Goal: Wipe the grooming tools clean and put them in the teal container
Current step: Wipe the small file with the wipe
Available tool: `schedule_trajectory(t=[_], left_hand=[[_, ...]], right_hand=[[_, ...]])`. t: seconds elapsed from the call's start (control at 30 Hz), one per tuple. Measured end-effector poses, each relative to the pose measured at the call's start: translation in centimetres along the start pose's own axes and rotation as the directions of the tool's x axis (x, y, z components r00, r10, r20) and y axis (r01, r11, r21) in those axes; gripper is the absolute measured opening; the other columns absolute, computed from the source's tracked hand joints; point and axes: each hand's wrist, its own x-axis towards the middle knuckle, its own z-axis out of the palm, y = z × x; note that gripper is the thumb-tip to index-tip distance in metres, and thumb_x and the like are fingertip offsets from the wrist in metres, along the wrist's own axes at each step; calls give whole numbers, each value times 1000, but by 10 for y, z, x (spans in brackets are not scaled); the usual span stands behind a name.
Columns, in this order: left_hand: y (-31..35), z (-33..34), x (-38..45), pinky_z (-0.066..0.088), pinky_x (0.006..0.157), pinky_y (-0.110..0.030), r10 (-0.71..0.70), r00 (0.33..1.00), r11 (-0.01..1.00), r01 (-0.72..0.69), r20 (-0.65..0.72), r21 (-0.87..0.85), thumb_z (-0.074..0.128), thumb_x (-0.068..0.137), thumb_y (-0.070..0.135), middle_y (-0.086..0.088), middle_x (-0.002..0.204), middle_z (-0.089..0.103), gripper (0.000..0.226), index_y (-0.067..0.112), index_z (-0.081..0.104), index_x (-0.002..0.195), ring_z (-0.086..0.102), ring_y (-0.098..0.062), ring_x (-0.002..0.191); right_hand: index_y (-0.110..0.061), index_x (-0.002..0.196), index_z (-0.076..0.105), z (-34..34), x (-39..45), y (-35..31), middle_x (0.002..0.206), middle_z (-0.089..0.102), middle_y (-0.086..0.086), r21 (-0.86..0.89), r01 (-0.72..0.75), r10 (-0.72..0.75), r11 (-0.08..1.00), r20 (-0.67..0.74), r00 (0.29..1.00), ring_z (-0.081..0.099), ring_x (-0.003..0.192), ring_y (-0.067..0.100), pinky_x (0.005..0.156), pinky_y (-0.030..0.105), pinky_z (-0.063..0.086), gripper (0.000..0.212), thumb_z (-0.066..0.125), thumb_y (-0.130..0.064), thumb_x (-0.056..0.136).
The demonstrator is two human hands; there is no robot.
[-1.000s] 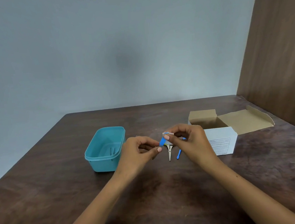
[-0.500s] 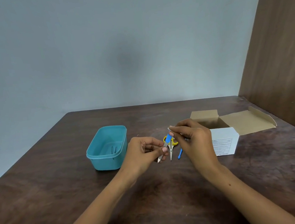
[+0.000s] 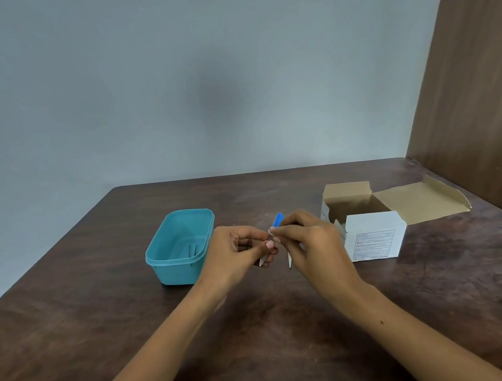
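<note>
My left hand [image 3: 239,250] pinches a thin metal tool with a blue handle [image 3: 277,220]; its metal tip sticks out below my fingers and the blue end points up. My right hand [image 3: 307,241] pinches the tool's shaft just above the left fingers, with a small white wipe barely visible between its fingertips. The teal container [image 3: 161,259] stands open left of my hands, with a thin tool lying inside. Behind my right hand only the blade tip of the scissors [image 3: 289,262] on the table shows.
An open cardboard box [image 3: 375,237] with a white printed front and brown flaps stands right of my hands. The brown wooden table [image 3: 272,340] runs to a grey wall at the back and a wooden panel on the right.
The blue-handled tool has turned more upright. My right hand slid down its shaft toward my left fingers. It now hides the yellow scissor handles and the small blue tool on the table.
</note>
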Motion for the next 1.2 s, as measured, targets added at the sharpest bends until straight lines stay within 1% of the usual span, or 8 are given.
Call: schedule_trajectory(t=[0.1, 0.27, 0.4, 0.5, 0.8, 0.93, 1.07, 1.2], left_hand=[[-1, -2, 1, 54, 59, -20, -8, 1000, 1000, 9, -4, 14, 72, 81, 5, -7, 70, 75, 11, 15, 76, 82, 69, -12, 61], [-2, 3, 0, 55, 61, -21, 1, 999, 1000, -1, 43, 11, 71, 81, 5, -8, 72, 75, 9, 11, 75, 86, 70, -13, 62], [-1, -1, 0, 56, 60, -20, 28, 999, 1000, -28, 17, 14, 70, 82, 2, -11, 72, 74, 12, 13, 75, 84, 69, -14, 61], [2, -5, 2, 55, 59, -19, 41, 999, 999, -41, 5, 8, 69, 83, 0, -14, 70, 73, 16, 14, 75, 81, 66, -14, 60], [1, -1, 1, 57, 63, -24, 34, 999, 994, -37, 30, 105, 71, 81, 3, -17, 75, 74, 10, 3, 74, 90, 69, -16, 62], [2, -2, 1, 56, 61, -23, 53, 998, 983, -59, 39, 172, 71, 81, 2, -18, 75, 73, 9, 0, 74, 89, 68, -15, 61], [2, -3, 1, 56, 60, -19, 97, 995, 952, -97, 17, 290, 72, 81, 5, -7, 71, 74, 10, 10, 75, 89, 70, -12, 62], [4, -5, 1, 58, 61, -19, 140, 990, 931, -139, 22, 339, 72, 80, 5, -5, 70, 74, 12, 15, 76, 87, 70, -12, 62]], right_hand=[[-6, 92, 75, 1, 0, -1, 84, 68, 7, 12, 22, -22, 1000, 5, 1000, 64, 73, 17, 64, 25, 50, 13, 69, -2, 81], [-5, 91, 75, -5, 5, 9, 87, 69, 9, -20, -66, 64, 998, -91, 994, 65, 72, 20, 63, 20, 45, 14, 68, 2, 81], [-4, 95, 74, 1, 1, 3, 90, 69, 9, 6, -20, 20, 1000, -20, 1000, 65, 77, 19, 67, 16, 44, 16, 67, 2, 82], [-4, 98, 73, 3, -2, -3, 90, 69, 8, 33, 37, -38, 999, 18, 999, 65, 78, 18, 69, 24, 52, 18, 66, 1, 83], [-5, 90, 75, -1, 2, 7, 88, 69, 9, -11, -75, 72, 997, -134, 988, 64, 73, 18, 64, 16, 44, 16, 68, 4, 80], [-9, 85, 75, -2, 3, 12, 81, 69, 5, 111, -148, 164, 983, -153, 974, 62, 65, 11, 61, 20, 50, 8, 72, -3, 79], [-12, 81, 76, 2, -1, 7, 77, 71, -2, 222, -203, 227, 954, -87, 970, 66, 67, 7, 62, 24, 55, 7, 76, -8, 76], [-15, 79, 76, 2, -1, 4, 76, 72, -6, 318, -249, 280, 915, -55, 958, 66, 70, 3, 63, 15, 52, 5, 77, -11, 76]])
